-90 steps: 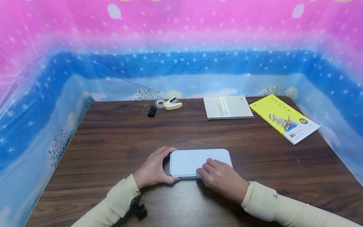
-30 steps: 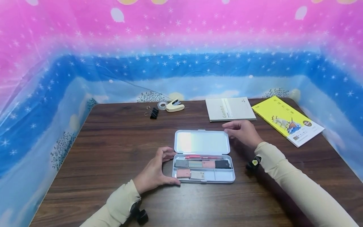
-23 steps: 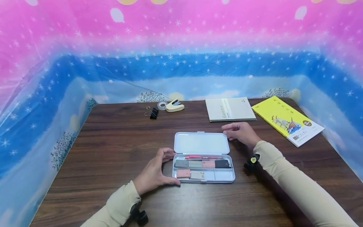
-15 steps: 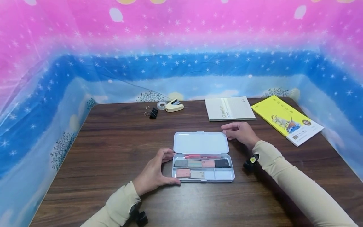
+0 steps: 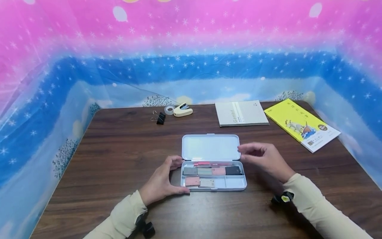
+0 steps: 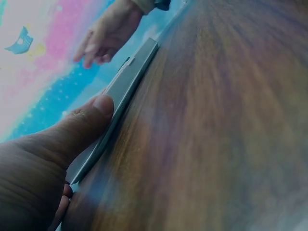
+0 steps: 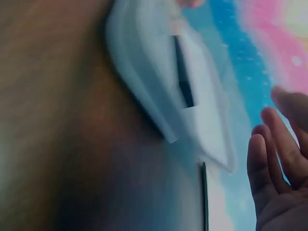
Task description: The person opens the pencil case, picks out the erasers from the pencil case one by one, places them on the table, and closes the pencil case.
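Open case (image 5: pixel 213 182) mid-frame: light, stiff plastic, prob slippery. Left hand (image 5: pixel 161 184) grips left end; right hand (image 5: pixel 264 158) loose, empty, by lid (image 5: pixel 210 147).

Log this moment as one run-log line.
case: open, lid flat | left hand: grips case's left end | right hand: free beside lid | pink pen: inside

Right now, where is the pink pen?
In the head view, the pink pen lies in the open case, along its far edge by the lid, between both hands.
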Motion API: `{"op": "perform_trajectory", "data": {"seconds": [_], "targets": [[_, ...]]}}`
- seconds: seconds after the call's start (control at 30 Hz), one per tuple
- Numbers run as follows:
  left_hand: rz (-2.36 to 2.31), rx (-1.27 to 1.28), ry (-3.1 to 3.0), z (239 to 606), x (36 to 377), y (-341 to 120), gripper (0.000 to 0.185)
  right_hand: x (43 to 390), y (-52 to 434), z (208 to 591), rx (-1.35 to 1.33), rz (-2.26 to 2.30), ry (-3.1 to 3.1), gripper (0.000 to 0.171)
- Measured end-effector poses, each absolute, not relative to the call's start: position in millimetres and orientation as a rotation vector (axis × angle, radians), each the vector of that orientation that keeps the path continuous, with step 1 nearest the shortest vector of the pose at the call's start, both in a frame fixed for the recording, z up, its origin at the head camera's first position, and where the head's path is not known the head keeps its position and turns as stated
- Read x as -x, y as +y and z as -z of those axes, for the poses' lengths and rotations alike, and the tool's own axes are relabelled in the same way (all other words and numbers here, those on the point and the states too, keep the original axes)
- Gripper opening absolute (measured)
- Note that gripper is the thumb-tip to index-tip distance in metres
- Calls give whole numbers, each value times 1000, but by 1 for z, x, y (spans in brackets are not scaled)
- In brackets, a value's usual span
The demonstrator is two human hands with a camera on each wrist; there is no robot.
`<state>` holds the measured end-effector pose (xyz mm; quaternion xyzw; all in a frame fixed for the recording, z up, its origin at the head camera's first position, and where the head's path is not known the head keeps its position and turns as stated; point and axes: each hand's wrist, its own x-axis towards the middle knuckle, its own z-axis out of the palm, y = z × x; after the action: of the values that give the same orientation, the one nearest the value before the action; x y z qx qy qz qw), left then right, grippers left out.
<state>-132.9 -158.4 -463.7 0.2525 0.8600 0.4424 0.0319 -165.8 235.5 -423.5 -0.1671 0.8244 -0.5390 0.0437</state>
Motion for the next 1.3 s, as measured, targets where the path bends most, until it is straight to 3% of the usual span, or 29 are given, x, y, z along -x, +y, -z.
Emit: {"op": "perform_trajectory", "data": {"seconds": [0.3, 0.8, 1.3], "targets": [[-1378, -787, 2616, 463, 133, -159, 103, 144, 240, 443, 693, 1316, 2673, 34], [-1383, -796, 2602, 462, 134, -160, 101, 147, 235, 446, 721, 1218, 2714, 32], [-1350, -741, 2605, 460, 134, -160, 99, 171, 254, 427, 519, 1410, 2700, 24]]}}
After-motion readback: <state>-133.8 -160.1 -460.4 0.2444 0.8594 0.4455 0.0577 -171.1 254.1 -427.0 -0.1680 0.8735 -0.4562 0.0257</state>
